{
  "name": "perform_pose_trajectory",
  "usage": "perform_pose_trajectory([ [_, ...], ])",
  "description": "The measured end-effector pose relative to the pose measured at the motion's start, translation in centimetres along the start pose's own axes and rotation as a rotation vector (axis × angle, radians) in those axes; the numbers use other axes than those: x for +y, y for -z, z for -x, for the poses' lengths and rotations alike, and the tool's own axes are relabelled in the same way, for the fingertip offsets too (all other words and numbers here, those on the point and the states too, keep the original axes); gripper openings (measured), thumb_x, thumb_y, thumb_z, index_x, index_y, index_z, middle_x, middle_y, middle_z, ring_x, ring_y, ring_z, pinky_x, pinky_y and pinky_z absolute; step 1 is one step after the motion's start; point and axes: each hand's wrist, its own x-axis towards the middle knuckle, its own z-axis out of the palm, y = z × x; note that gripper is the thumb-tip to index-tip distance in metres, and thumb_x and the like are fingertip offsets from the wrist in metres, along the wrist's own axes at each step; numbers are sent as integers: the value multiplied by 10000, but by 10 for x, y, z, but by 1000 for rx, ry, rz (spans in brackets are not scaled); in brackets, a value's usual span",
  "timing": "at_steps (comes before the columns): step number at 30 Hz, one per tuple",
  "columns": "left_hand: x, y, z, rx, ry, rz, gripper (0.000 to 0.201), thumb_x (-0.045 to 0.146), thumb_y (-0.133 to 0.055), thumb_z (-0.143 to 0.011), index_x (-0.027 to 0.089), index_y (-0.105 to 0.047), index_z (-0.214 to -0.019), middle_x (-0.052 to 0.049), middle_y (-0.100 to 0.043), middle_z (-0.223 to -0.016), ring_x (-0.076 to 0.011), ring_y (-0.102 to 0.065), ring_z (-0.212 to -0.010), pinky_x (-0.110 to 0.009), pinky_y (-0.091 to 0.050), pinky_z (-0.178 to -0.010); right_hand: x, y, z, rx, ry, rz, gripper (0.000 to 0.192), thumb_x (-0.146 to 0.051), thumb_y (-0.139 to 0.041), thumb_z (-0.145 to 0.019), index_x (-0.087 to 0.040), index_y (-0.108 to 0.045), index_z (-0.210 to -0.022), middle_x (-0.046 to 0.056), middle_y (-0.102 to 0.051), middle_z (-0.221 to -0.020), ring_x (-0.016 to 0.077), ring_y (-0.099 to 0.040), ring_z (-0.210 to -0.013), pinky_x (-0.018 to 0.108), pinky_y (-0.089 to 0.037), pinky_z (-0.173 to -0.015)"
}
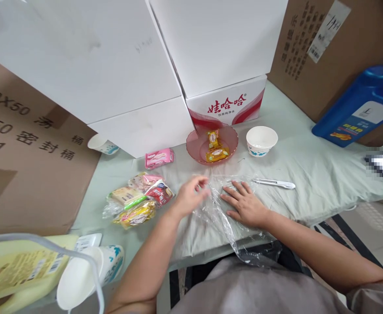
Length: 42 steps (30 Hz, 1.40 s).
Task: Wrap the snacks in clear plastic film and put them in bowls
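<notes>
A sheet of clear, crinkled plastic film (222, 218) lies on the cloth-covered table and hangs over its front edge. My right hand (245, 205) presses flat on it with fingers spread. At the film's left edge is my left hand (191, 196), its fingers loosely curled, slightly blurred and apart, with nothing visible in them. Left of that hand sits a pile of wrapped snacks (135, 213), partly in a clear bag. Behind my hands, a pink glass bowl (194, 152) contains yellow-wrapped snacks (217, 153). A white utility knife (275, 183) rests beyond my right fingers.
A pink snack pack (159, 158) and a white paper cup (261, 140) flank the bowl. Large white boxes (126, 56) stand behind. Cardboard boxes (21, 144) rise at both sides. There is a blue bottle (358, 107) at right, and a pale yellow jug (21, 270) at front left.
</notes>
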Motion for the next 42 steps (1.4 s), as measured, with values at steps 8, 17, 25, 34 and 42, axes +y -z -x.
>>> perform_pose_trajectory([
  [8,-13,9,60,-494,78,-153,53,209,-613,-777,202,-659,-752,3,-611,-735,-139,-556,-668,-242,-419,-631,17,9,2,4,-120,20,725,-624,-566,-838,-210,-468,-1425,130,-352,-1543,431,-164,-1446,646,-143,-1135],
  [17,-26,23,83,-136,346,320,200,352,-663,-762,188,-573,-831,-3,-633,-714,-126,-586,-635,-238,-465,-612,33,70,42,11,-10,-772,461,-535,-512,-918,-200,-609,-1220,106,-671,-1164,211,-641,-1018,381,-528,-872],
  [25,-27,11,72,-132,263,194,404,540,-545,-847,174,-630,-697,-6,-598,-603,-135,-549,-583,-243,-438,-571,9,54,68,-251,184,-765,665,-608,-697,-747,-191,-590,-1254,124,-616,-1232,258,-550,-1166,425,-442,-999],
  [34,-28,5,66,103,254,207,416,523,-557,-844,180,-582,-609,-58,-689,-785,-174,-622,-754,-288,-485,-712,-10,32,85,-95,141,-469,214,-196,-509,-901,-218,-660,-1051,90,-585,-1305,249,-466,-1277,459,-393,-1061],
  [42,-22,-5,58,261,421,594,325,357,-726,-698,200,-503,-876,4,-683,-721,-153,-676,-678,-248,-508,-604,19,48,68,144,-251,-985,200,-371,-530,-921,-198,-628,-929,78,-703,-964,191,-668,-909,349,-541,-817],
])
